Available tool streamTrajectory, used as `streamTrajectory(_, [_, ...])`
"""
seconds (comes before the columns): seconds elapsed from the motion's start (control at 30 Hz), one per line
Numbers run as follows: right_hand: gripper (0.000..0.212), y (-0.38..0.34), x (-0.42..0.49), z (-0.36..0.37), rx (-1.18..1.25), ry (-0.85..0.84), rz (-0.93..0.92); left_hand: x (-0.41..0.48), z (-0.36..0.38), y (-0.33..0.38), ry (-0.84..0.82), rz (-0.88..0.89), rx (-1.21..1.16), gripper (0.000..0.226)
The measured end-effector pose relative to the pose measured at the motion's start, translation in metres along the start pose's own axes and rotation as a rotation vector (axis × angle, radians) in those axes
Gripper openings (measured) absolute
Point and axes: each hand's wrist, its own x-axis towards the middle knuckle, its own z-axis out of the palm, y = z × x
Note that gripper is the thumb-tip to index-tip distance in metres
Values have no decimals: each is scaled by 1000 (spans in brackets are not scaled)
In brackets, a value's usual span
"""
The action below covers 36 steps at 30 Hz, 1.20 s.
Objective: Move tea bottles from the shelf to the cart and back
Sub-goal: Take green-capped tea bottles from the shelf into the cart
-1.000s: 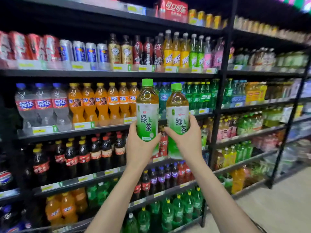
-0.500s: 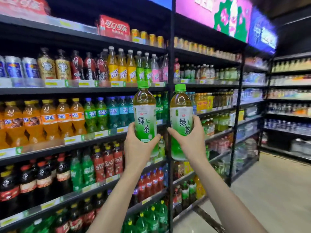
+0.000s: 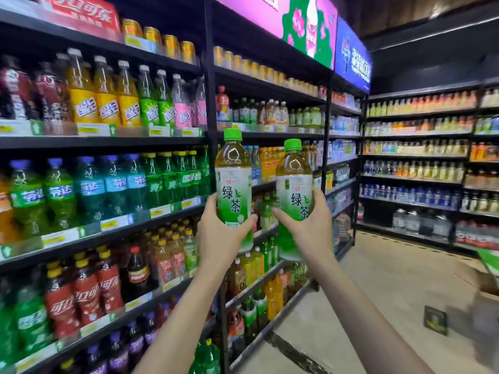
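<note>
Two green tea bottles with green caps and white-green labels are held upright at chest height in front of the drink shelves. My left hand [image 3: 220, 236] grips the lower half of the left tea bottle [image 3: 233, 182]. My right hand [image 3: 310, 228] grips the lower half of the right tea bottle [image 3: 294, 190], which sits slightly lower. The bottles stand side by side with a small gap between them. No cart is in view.
Black shelves [image 3: 108, 141] packed with soda and juice bottles run along the left. A black upright post [image 3: 212, 103] stands just behind the bottles. More stocked shelves [image 3: 421, 157] line the far wall. The aisle floor [image 3: 378, 292] opens to the right, with a cardboard box [image 3: 486, 290] at the right edge.
The view has swung to the right along the aisle, showing the far wall shelves and more floor. Both hands keep gripping their bottles, which have drifted slightly apart.
</note>
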Motion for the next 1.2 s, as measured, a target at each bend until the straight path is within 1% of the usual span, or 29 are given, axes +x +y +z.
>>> streamTrajectory(0.1, [60,24,28,2,-21,16,-14,27,31,-12,-22,15,-20,85])
streamTrajectory(0.17, [60,39,49,5,-30,23,-19,45,50,-18,-36,17,-21,83])
streamTrajectory(0.3, [67,67,96,17,-37,32,-29,89,90,-31,-79,20,-14,69])
streamTrajectory(0.5, [65,120,168,38,-38,86,-45,157,147,-69,-103,36,-36,70])
streamTrajectory(0.73, [63,184,231,55,-25,108,-46,218,206,-110,-82,43,-73,88])
streamTrajectory(0.9, [58,231,276,60,-18,83,-47,255,250,-133,-61,31,-35,72])
streamTrajectory(1.0, [65,262,305,62,-5,47,-54,275,282,-146,-51,28,-25,75])
streamTrajectory(1.07, [69,281,327,63,19,34,-69,288,303,-154,-40,15,6,66])
streamTrajectory(1.13, [60,300,351,64,62,13,-82,304,325,-163,-8,9,30,62])
streamTrajectory(1.2, [58,318,377,64,95,-13,-87,320,348,-167,16,-7,50,65])
